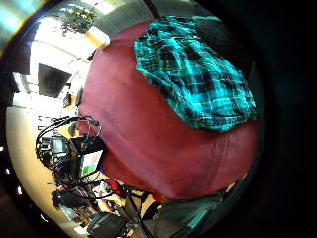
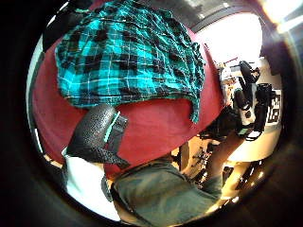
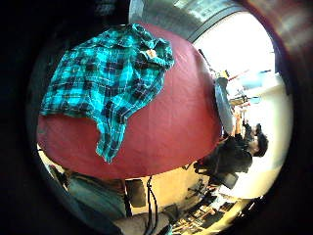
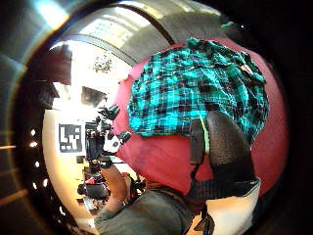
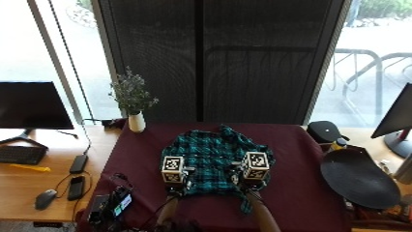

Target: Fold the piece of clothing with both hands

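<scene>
Shirt (image 5: 215, 162): teal/black plaid, soft woven cloth, light and limp. It lies crumpled, not flat, mid-table (image 5: 296, 193) on the dark red cover, a bit toward the person's side. One sleeve or loose corner trails off the near right edge of the heap toward the table's front edge.

Handling, as a judgement: no stiffness, so it will sag and bunch wherever it's lifted; it won't slide as a unit, only drag and wrinkle. Not fragile. It needs spreading before any fold holds. Best pinch points are probably the shoulder seams or hem corners, one per hand, pulled apart to tension the cloth; the trailing sleeve should be tucked in first.

Left hand (image 5: 174, 181) and right hand (image 5: 248, 179) both sit over the near edge of the shirt, left on its left part, right on its right part, just by the trailing piece. The palm views show the shirt spread below and ahead of each palm, some way off, so the hands look raised over it rather than on it. One gloved digit shows in each thumb-side view, extended, nothing pinched. The rest of the fingers are hidden, so I can't tell open or closed for either.
</scene>
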Motion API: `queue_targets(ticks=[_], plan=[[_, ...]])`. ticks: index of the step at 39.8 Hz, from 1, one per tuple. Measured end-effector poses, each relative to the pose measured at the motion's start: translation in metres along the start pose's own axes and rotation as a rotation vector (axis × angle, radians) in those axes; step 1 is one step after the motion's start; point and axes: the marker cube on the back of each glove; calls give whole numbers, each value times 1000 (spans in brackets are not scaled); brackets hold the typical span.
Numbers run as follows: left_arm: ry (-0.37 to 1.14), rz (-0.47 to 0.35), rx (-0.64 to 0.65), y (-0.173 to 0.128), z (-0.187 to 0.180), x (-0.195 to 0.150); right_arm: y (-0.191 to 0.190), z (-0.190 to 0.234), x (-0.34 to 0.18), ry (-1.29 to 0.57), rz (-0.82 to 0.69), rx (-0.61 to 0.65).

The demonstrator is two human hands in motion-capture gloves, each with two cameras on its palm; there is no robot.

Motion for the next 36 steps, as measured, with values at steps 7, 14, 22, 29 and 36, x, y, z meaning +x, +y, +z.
queue_targets(ticks=[7, 14, 22, 29, 36], plan=[[11, -4, 17, -2, 3, -5, -6, 0, 6, -40, 12, 34], [25, 16, 39, -5, 1, -4, -5, 2, 6, -1, 10, -1], [71, 69, 75, -5, -13, -1, 7, -8, 0, 77, -5, -50], [90, 71, 87, 7, -28, 0, 17, -2, 14, 55, 26, -104], [64, 51, 15, 1, 4, -3, 18, 33, 33, 39, 52, -166]])
